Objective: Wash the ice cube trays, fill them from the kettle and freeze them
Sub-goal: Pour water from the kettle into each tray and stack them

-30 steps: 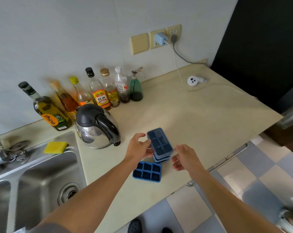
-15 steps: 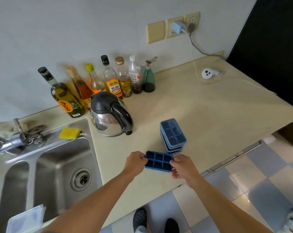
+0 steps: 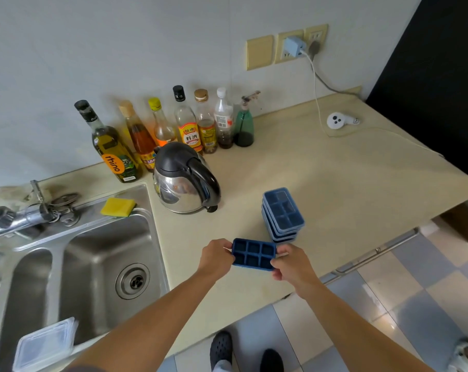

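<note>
**Item: single six-cell ice cube tray, held two-handed over the counter edge**

- Left hand (image 3: 217, 257): closed on the left short end of the dark blue ice cube tray (image 3: 253, 254), thumb on the rim.
- Right hand (image 3: 291, 267): closed on the right short end of the same tray, fingers curled underneath.
- Tray: six cells, open side up, roughly level. Long axis runs left to right between the hands. Whether it rests on the countertop (image 3: 334, 183) or is lifted just clear cannot be told.
- Stack of ice cube trays (image 3: 282, 214): lighter blue, just beyond the right hand, apart from the held tray, long axis pointing away from the person.
- Kettle (image 3: 185, 178): steel with black lid and handle, beyond the left hand, handle turned toward the stack.
- Sink (image 3: 98, 264): double basin, left of the held tray; the left hand is nearer. Judged next: carry the tray leftward, short end leading, for washing.
- Yellow sponge (image 3: 118, 207): on the sink's back rim.
- Tap (image 3: 21, 214): far left.
- Clear plastic lids (image 3: 43, 342): near front corner of sink.
</note>
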Tool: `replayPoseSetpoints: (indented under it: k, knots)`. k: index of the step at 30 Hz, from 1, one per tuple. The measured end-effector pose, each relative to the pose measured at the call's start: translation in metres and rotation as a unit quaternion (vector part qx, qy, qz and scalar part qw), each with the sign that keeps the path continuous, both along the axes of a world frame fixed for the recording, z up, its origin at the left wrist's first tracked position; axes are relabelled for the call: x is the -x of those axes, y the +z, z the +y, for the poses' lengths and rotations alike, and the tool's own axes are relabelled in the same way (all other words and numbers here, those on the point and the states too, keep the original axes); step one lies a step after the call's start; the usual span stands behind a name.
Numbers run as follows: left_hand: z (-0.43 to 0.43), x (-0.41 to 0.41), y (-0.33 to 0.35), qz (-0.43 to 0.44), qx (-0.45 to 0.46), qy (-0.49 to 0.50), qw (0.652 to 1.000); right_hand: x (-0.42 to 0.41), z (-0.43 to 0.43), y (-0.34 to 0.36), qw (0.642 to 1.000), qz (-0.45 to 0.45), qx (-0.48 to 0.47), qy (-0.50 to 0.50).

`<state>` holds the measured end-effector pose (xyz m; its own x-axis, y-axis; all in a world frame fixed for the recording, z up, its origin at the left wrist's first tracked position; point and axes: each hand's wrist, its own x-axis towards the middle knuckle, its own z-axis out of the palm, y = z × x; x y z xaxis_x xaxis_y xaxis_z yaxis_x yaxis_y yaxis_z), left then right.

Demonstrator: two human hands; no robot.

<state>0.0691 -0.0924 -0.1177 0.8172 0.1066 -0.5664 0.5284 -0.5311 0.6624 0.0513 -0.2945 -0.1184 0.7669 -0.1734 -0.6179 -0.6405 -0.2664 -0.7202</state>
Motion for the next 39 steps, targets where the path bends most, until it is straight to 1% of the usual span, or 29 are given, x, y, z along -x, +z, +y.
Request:
replayPoseSetpoints:
  k: [4,6,9,12,17,20,22,28,32,36,39]
  knots:
    - [0.0,-0.001,0.006,0.001,0.022,0.003,1.0,0.0,-0.001,0.01,0.999,-0.006,-0.038,-0.002]
    - [-0.001,-0.001,0.01,0.0,0.019,-0.002,1.0,0.001,0.0,0.018,0.999,-0.005,-0.039,0.012]
    - [-0.003,0.001,0.016,-0.007,0.017,-0.005,1.0,0.005,0.005,0.027,0.998,-0.013,0.009,0.06]
    - [0.002,0.005,0.024,-0.018,0.035,0.023,0.999,0.009,0.011,0.034,0.992,-0.039,0.07,0.099]
    - [0.033,0.02,0.039,-0.023,0.049,0.087,0.995,0.006,0.035,0.05,0.977,-0.081,0.098,0.174]
    - [0.063,0.032,0.049,-0.029,0.058,0.129,0.99,0.003,0.065,0.061,0.965,-0.112,0.087,0.222]
    - [0.086,0.036,0.05,-0.023,0.069,0.14,0.987,0.002,0.089,0.065,0.964,-0.127,0.072,0.224]
    - [0.179,0.043,0.04,-0.011,0.084,0.168,0.982,-0.002,0.176,0.057,0.952,-0.137,0.067,0.264]
    - [0.255,0.05,0.018,0.033,0.1,0.193,0.976,-0.002,0.254,0.035,0.948,-0.112,0.059,0.291]
    - [0.318,0.054,-0.017,0.082,0.081,0.187,0.976,0.001,0.324,-0.004,0.949,-0.087,0.059,0.296]
    - [0.349,0.05,-0.045,0.117,0.075,0.187,0.973,0.001,0.356,-0.033,0.953,-0.045,0.042,0.298]
